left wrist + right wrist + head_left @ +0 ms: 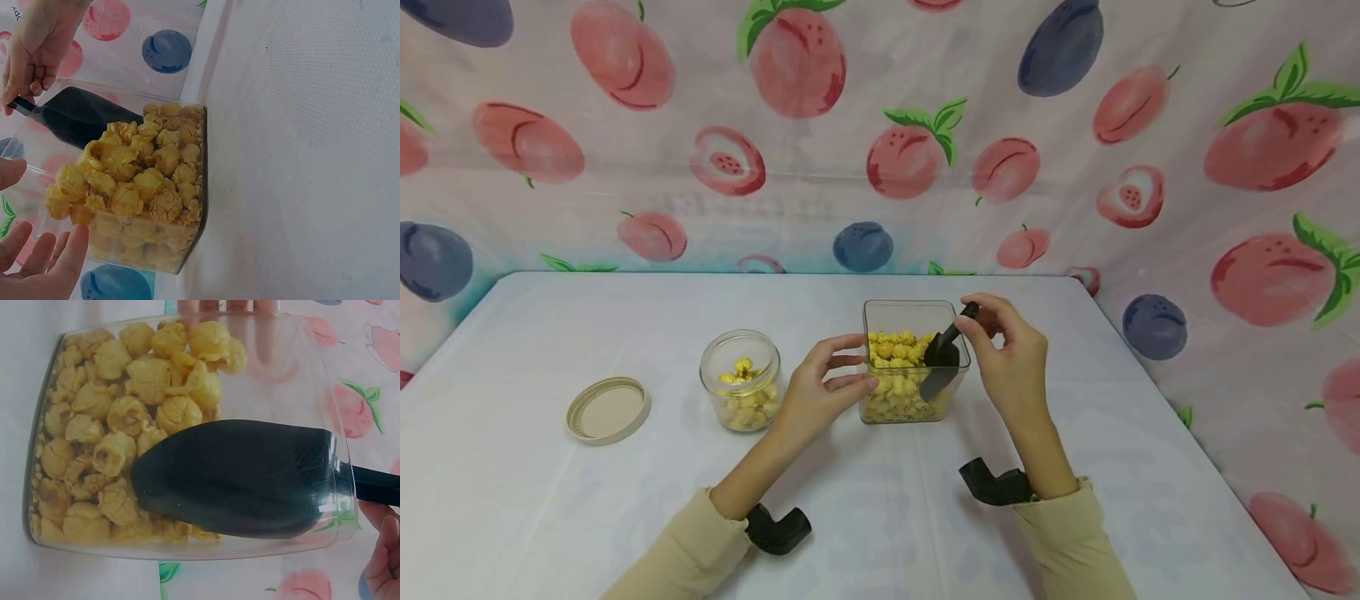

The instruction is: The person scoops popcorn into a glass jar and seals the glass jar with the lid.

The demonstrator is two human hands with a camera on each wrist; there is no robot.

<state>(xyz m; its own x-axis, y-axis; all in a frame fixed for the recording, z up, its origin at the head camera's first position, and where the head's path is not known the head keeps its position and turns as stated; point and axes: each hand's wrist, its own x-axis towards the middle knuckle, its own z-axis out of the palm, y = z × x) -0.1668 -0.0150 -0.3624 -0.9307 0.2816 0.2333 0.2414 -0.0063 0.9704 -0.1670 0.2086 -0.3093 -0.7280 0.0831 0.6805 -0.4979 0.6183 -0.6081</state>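
Beige and ridged, a round plastic lid (607, 409) lies flat at the far left of the white cloth-covered table (512, 500). Right of it stands a squat, round clear glass jar (741, 379), part filled with yellow popcorn. My left hand (820, 392) comes next, fingers loosely spread and nearly straight, their tips touching the left wall of the square clear plastic container (914, 360) at the table's middle; I grip nothing with it. Knobbly, glossy yellow popcorn (897, 367) is heaped toward the container's left side. A smooth black plastic scoop (942, 358) slants into the right side, blade down among the kernels. My right hand (1007, 354) pinches the scoop's thin handle between thumb and fingertips above the container's rim.

The left wrist view shows the popcorn (137, 181) pressed against the clear wall, my fingertips (69, 253) on the plastic. The right wrist view alone shows the scoop's broad matt blade (237, 478) resting against the container's inner wall beside the kernels.
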